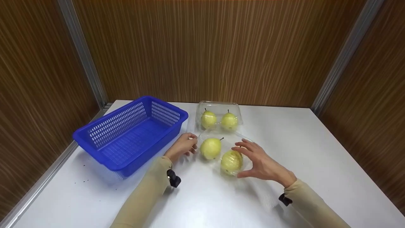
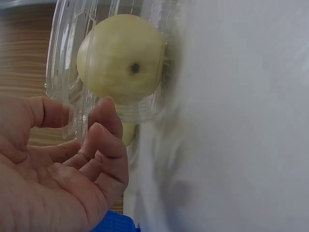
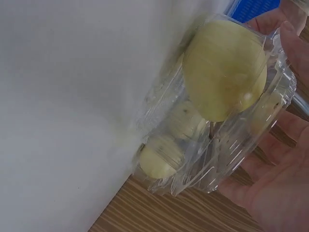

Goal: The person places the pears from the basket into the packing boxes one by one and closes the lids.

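Observation:
Several yellow-green pears sit with clear plastic around them. Near the front are a left pear (image 1: 210, 148) and a right pear (image 1: 231, 161), inside a clear plastic clamshell (image 3: 212, 169). Thumb and curled fingers of my left hand (image 1: 184, 146) hold its left edge, the rim passing between them in the left wrist view. My right hand (image 1: 261, 163) spreads in a wide C beside the right pear, fingers beyond and thumb in front; whether it touches the plastic is unclear. Streaks of plastic cross that pear.
Directly behind, a clear box (image 1: 218, 106) encloses two pears (image 1: 208, 119) at the back edge of the white table (image 1: 284, 126). An empty blue basket (image 1: 129, 167) stands to the left. Wood-grain panels (image 1: 202, 50) enclose the back and sides.

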